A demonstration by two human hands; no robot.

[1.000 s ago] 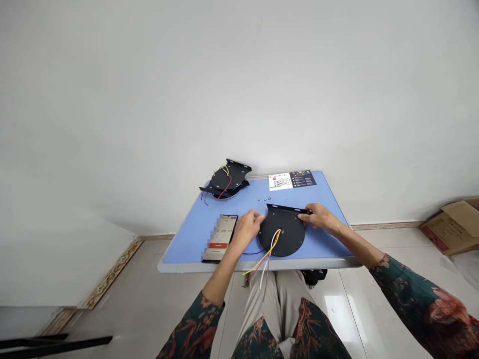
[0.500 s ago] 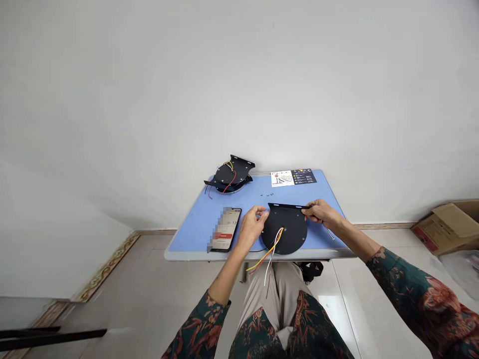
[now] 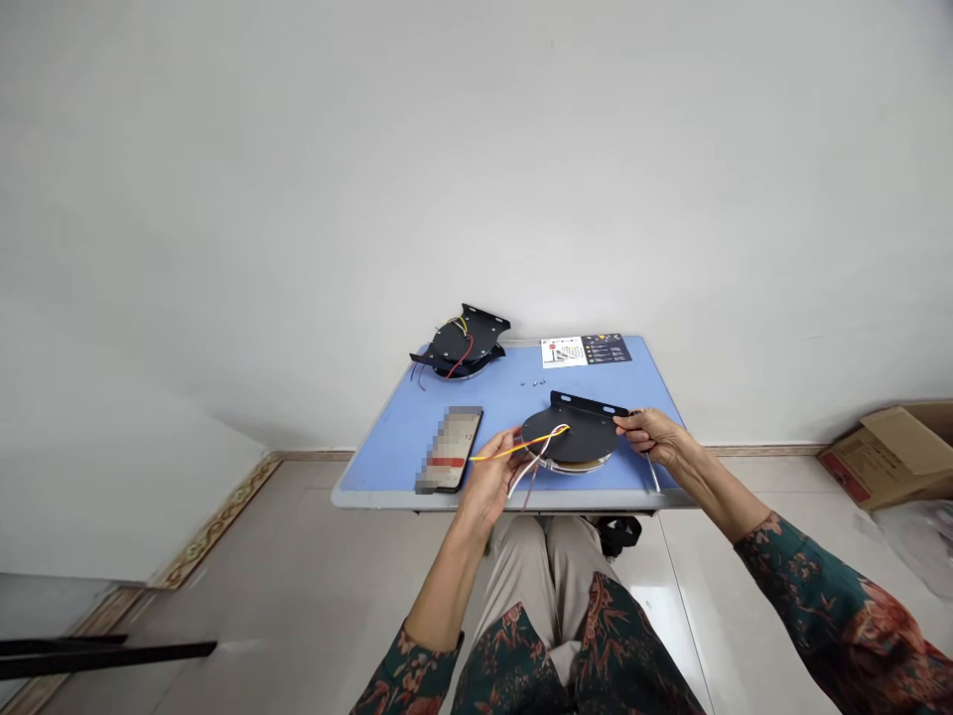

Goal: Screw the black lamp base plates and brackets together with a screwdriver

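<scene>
- The person's beige trousers [image 3: 551,566] are closest, with a floral dark green sleeve [image 3: 834,596] along the right forearm; clock directions take 12 as straight ahead of the person.
- The left hand [image 3: 487,477] is closed around a bundle of loose leads at about 11 o'clock, pinching a yellow wire [image 3: 513,449], a white wire [image 3: 525,472] and a dark red wire [image 3: 530,489], though the fingers partly hide how many it holds.
- The right hand [image 3: 651,437] is clenched on the edge of a black round plate [image 3: 573,432] at about 1 o'clock, gripping near one end of its slotted bracket [image 3: 588,404].
- The plate sits tilted just above the near edge of a blue table [image 3: 372,497], at 12 o'clock, with a silvery rim [image 3: 577,467] showing beneath it.
- A firm hold near the bracket seems best for steadying the plate, with the leads held close to where they leave it to keep strain off them.
- A slim metal rod [image 3: 653,474] lies just below the right hand; any contact is hard to tell.
- A phone [image 3: 449,449] with a blurred screen lies at 11 o'clock, near the left hand.
- Small screws [image 3: 533,382] lie farther out at 12 o'clock.
- A second wired black assembly [image 3: 460,343] sits at the far edge at 11 o'clock, and a printed instruction sheet [image 3: 587,351] lies at 12 o'clock.
- A cardboard box [image 3: 885,457] sits on the floor at 2 o'clock.
</scene>
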